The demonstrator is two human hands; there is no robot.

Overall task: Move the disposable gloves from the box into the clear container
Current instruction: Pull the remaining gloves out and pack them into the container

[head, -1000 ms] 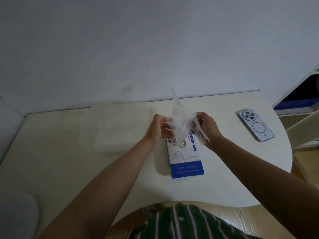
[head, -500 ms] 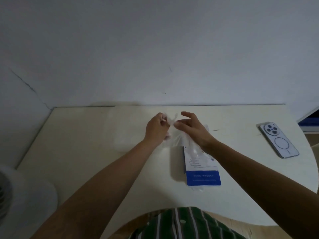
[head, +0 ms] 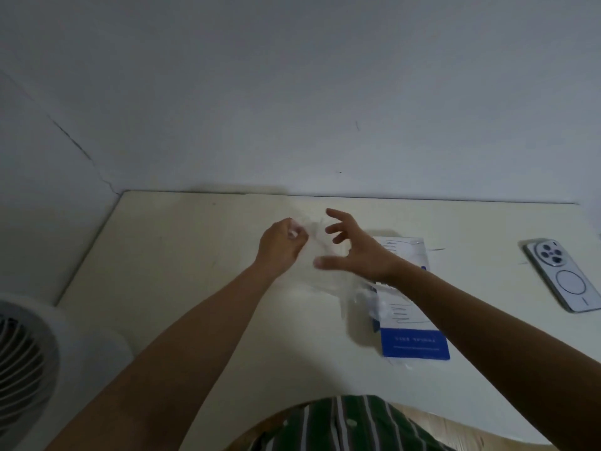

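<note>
Gloves (head: 312, 236): a thin, see-through bunch held up left of the box (head: 414, 323), beyond its far end, with loose film trailing back toward the box.

- Left hand (head: 281, 247), left of the box: fingers curled, pinching the upper end of the bunch.
- Right hand (head: 361, 252), over the box's far left corner: fingers spread and bent, thumb out, gripping nothing that I can see. It touches the film or hovers just above it; I cannot tell which.
- Box: blue and white, lying flat, with more film at its near edge.
- Clear container: I cannot make out its outline. It may sit under the hands, left of the box.

Progress, as a judgement: one bunch is out of the box and about at the drop point but not yet let go. Whether any gloves are already in the container, or how many stay in the box, is not readable.

Surface: pale cream table (head: 162, 255) pushed against a plain grey-white wall (head: 292, 92).

- Phone (head: 566, 275): face down, well right of the box.
- White fan (head: 22, 346): off the table edge, far left of the box.
- Striped shirt (head: 351, 424): nearest the camera.
</note>
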